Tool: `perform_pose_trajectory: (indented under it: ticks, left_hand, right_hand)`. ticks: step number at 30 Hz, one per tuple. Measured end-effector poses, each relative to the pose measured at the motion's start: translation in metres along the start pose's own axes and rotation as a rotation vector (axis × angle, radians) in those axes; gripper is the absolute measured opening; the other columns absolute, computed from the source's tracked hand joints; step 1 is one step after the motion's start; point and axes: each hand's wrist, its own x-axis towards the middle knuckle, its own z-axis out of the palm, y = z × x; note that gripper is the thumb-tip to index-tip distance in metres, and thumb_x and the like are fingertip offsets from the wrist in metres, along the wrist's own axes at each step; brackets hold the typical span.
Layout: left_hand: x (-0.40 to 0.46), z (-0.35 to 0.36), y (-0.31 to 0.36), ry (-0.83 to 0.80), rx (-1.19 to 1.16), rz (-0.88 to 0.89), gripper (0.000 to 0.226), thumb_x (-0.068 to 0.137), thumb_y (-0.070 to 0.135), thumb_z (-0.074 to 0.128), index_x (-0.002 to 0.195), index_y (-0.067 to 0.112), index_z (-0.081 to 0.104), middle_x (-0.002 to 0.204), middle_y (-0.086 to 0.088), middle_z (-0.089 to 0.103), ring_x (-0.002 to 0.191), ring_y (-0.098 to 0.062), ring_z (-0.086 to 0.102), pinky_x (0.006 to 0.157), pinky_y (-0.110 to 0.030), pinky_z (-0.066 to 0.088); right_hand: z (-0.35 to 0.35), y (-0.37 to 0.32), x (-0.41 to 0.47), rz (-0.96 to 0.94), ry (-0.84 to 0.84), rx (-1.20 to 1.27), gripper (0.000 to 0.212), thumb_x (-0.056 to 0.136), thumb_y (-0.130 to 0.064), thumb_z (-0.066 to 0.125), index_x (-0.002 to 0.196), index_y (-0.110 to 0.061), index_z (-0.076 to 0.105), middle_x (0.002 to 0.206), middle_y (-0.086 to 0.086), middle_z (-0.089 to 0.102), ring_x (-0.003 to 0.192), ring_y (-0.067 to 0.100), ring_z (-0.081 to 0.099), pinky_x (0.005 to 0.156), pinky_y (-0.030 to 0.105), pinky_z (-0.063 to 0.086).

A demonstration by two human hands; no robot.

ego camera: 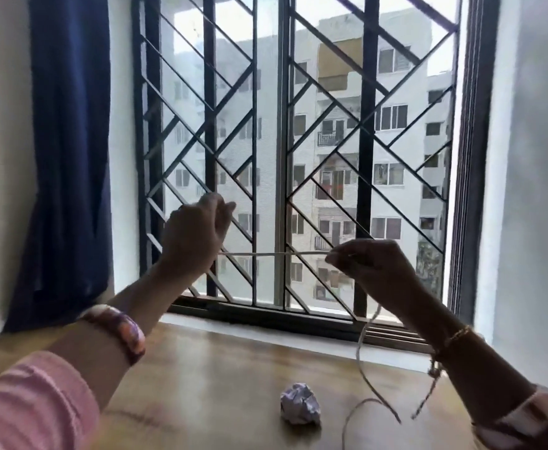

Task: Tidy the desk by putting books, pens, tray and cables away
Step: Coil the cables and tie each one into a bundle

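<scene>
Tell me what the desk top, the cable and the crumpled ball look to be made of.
Desk top: seemingly wood or wood-look laminate, glossy; brown grain streaks and window glare show. Cable: thin, pale, probably plastic-sheathed; it stretches straight between left hand and right hand, then hangs limp. Crumpled ball: likely paper, matte white with sharp creases.

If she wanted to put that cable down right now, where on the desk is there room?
Bare wood lies on the desk between the window sill and the crumpled paper, and leftward toward the left forearm. Right of the paper is busier: the cable hanging from the right hand trails there.
</scene>
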Motion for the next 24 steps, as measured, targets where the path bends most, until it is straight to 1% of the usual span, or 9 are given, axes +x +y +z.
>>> perform_pose_trajectory:
  ticks: [3,6,8,11,14,17,20,22,24]
  left_hand:
    - [-0.007,-0.014,0.017,-0.059,0.199,0.222,0.032,0.091,0.030,0.043,0.077,0.005,0.058,0.048,-0.011,0.059,0.038,-0.029,0.058,0.041,-0.022,0.037]
    - [-0.004,-0.025,0.019,-0.188,0.414,0.093,0.023,0.095,0.018,0.044,0.095,-0.001,0.056,0.072,-0.020,0.067,0.062,-0.037,0.066,0.050,-0.033,0.046]
    - [-0.006,-0.028,0.013,-0.368,0.421,0.071,0.017,0.095,0.013,0.045,0.101,0.000,0.054,0.088,-0.019,0.067,0.078,-0.034,0.068,0.064,-0.036,0.050]
    - [-0.010,-0.048,0.018,-0.683,-0.105,-0.028,0.020,0.096,0.012,0.045,0.081,0.005,0.055,0.068,-0.011,0.065,0.055,-0.012,0.061,0.054,-0.022,0.050]
    - [-0.007,-0.091,0.036,-0.848,-0.843,-0.419,0.030,0.096,0.022,0.041,0.075,0.006,0.056,0.049,0.004,0.054,0.042,-0.001,0.050,0.044,-0.013,0.044]
    - [0.007,-0.131,0.034,-0.553,-1.449,-0.673,0.023,0.080,0.028,0.051,0.074,0.008,0.060,0.052,0.004,0.060,0.046,-0.006,0.056,0.045,-0.015,0.048]
    - [0.029,-0.150,-0.001,0.014,-1.834,-1.098,0.021,0.090,0.007,0.043,0.074,0.007,0.056,0.059,-0.002,0.061,0.039,-0.008,0.057,0.041,-0.014,0.044]
    - [0.032,-0.155,-0.026,0.371,-1.768,-1.240,0.024,0.100,0.009,0.030,0.088,0.008,0.052,0.066,-0.006,0.067,0.047,-0.011,0.065,0.052,-0.019,0.051]
    - [0.017,-0.157,-0.050,0.450,-1.238,-1.117,0.026,0.100,0.017,0.032,0.096,0.011,0.057,0.083,-0.006,0.070,0.069,-0.009,0.070,0.056,-0.013,0.050]
  right_hand:
    - [-0.006,-0.008,0.012,-0.030,0.137,0.000,0.013,0.079,-0.008,0.070,0.075,-0.020,0.073,0.055,-0.010,0.063,0.051,0.000,0.048,0.053,0.016,0.038]
    - [-0.006,-0.021,0.017,0.011,0.205,0.050,0.005,0.082,-0.009,0.067,0.084,-0.009,0.072,0.042,-0.015,0.053,0.039,-0.003,0.042,0.043,0.007,0.031]
    - [-0.005,-0.034,0.021,-0.014,0.240,-0.002,0.008,0.082,-0.010,0.068,0.088,-0.010,0.072,0.058,-0.011,0.063,0.052,-0.003,0.050,0.058,0.016,0.044]
    - [-0.004,-0.048,0.035,-0.035,0.388,-0.072,0.016,0.080,-0.011,0.069,0.090,-0.023,0.070,0.073,-0.011,0.068,0.059,-0.010,0.057,0.072,0.022,0.050]
    - [0.002,-0.061,0.044,0.009,0.426,-0.091,0.010,0.081,-0.017,0.070,0.085,-0.026,0.069,0.051,-0.027,0.060,0.046,-0.011,0.052,0.053,0.004,0.037]
    - [0.031,-0.076,0.035,0.049,0.257,-0.014,0.005,0.083,-0.013,0.066,0.083,-0.016,0.070,0.063,-0.003,0.066,0.044,-0.003,0.045,0.045,0.010,0.034]
    - [0.085,-0.102,0.011,0.091,-0.086,-0.088,0.011,0.086,-0.013,0.063,0.080,-0.009,0.071,0.046,-0.013,0.055,0.037,-0.002,0.040,0.039,0.010,0.031]
    - [0.113,-0.121,-0.004,0.026,-0.278,-0.283,0.014,0.090,-0.019,0.058,0.083,-0.014,0.070,0.062,-0.007,0.063,0.054,0.005,0.051,0.054,0.024,0.045]
    - [0.130,-0.142,-0.018,-0.086,-0.316,-0.390,0.017,0.091,-0.026,0.055,0.086,-0.016,0.068,0.074,0.009,0.065,0.062,0.024,0.057,0.061,0.034,0.048]
